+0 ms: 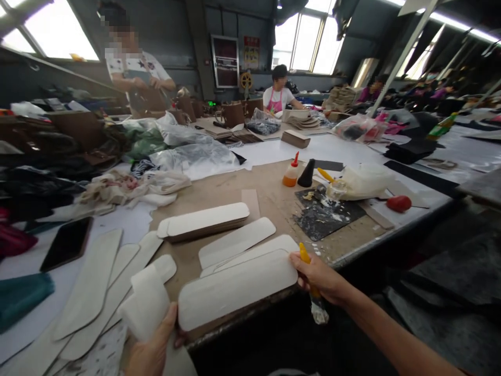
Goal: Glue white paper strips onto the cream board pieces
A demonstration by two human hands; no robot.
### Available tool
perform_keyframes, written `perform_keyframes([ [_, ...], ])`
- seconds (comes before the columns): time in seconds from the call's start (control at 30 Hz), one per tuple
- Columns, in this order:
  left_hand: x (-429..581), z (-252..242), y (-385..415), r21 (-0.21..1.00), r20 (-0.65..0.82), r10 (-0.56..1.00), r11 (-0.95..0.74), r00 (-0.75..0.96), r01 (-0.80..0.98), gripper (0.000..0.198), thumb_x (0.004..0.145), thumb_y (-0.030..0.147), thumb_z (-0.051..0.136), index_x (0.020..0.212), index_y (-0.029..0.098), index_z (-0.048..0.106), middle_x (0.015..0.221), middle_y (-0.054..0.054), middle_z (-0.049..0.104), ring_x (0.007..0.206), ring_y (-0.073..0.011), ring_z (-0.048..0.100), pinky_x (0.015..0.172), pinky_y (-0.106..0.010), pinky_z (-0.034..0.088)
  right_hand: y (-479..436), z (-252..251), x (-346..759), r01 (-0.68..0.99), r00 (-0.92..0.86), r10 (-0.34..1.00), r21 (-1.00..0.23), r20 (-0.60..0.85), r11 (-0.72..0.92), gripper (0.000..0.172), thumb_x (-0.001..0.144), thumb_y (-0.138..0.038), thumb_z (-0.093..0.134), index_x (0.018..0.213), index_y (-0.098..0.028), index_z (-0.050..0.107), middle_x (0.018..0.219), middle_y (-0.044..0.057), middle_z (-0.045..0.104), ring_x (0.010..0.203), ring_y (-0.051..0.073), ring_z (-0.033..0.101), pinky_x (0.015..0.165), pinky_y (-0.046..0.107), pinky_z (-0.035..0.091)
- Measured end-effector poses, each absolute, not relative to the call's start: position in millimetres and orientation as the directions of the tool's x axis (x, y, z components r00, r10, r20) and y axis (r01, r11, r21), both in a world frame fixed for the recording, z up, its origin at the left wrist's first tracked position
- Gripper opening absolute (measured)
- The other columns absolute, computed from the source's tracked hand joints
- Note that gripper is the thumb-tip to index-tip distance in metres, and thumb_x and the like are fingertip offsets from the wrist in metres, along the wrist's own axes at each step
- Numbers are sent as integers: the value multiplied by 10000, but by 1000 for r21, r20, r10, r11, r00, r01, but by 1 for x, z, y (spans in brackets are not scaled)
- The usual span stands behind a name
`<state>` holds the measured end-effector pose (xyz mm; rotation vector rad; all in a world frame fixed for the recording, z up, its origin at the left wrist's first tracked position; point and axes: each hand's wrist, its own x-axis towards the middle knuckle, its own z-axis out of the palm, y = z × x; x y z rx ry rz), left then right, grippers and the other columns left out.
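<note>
My right hand [319, 277] grips a yellow-handled glue brush [306, 258], its bristles clotted with white paste below my fist. Its fingertips rest on the edge of a long round-cornered white panel [235, 290] lying at the table's near edge. My left hand [151, 350] sits at the lower left, holding a soft white foam pad [146, 305] upright. Its fingers are close to the panel's left end. Another white panel [237, 242] lies just beyond, and a stack of similar panels [203, 222] lies further back.
A black mat smeared with glue [324, 215] lies on the tan board [270, 193], near an orange-capped glue bottle [290, 173] and a plastic bag [360, 181]. A phone [66, 244] and long white strips [90, 282] lie left. Two co-workers [136, 73] [277, 96] work beyond.
</note>
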<state>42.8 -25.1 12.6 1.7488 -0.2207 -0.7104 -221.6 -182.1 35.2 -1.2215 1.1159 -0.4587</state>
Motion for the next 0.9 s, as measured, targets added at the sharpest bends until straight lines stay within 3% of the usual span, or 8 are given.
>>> perform_keyframes([
  [0.07, 39, 18, -24, 898, -438, -572, -234, 694, 373, 445, 549, 509, 769, 625, 122, 564, 491, 5, 498, 466, -100, 421, 437, -202, 351, -180, 35, -222, -298, 412, -802, -896, -433, 330, 563, 631, -726, 543, 660, -174, 441, 437, -60, 445, 371, 46, 336, 379, 169, 233],
  [0.13, 37, 21, -23, 881, -440, -626, -163, 644, 444, 433, 542, 481, 784, 625, 126, 550, 509, 14, 484, 478, -87, 403, 433, -187, 332, -180, 30, -225, -333, 387, -809, -885, -442, 324, 559, 647, -721, 539, 653, -169, 448, 448, -51, 457, 379, 47, 339, 391, 175, 232],
  [0.37, 38, 19, -22, 867, -433, -669, -126, 604, 482, 440, 586, 492, 752, 578, 115, 525, 509, 4, 464, 491, -76, 389, 432, -177, 294, -188, 9, -232, -363, 307, -820, -856, -484, 369, 546, 610, -672, 650, 766, -172, 496, 449, -64, 438, 394, 65, 335, 392, 194, 257],
  [0.57, 42, 18, -17, 850, -452, -685, -136, 571, 510, 435, 510, 397, 816, 731, 92, 597, 551, 8, 496, 499, -72, 404, 437, -172, 289, -186, 19, -223, -405, 311, -827, -852, -469, 331, 529, 629, -669, 639, 754, -182, 476, 469, -69, 407, 408, 72, 318, 406, 209, 254],
  [0.9, 51, 13, -9, 862, -479, -560, -155, 676, 483, 477, 496, 456, 813, 711, 104, 575, 598, 12, 529, 510, -86, 443, 445, -192, 370, -180, 44, -190, -491, 412, -802, -846, -433, 205, 495, 639, -670, 568, 665, -202, 409, 404, -75, 423, 349, 55, 289, 360, 183, 188],
])
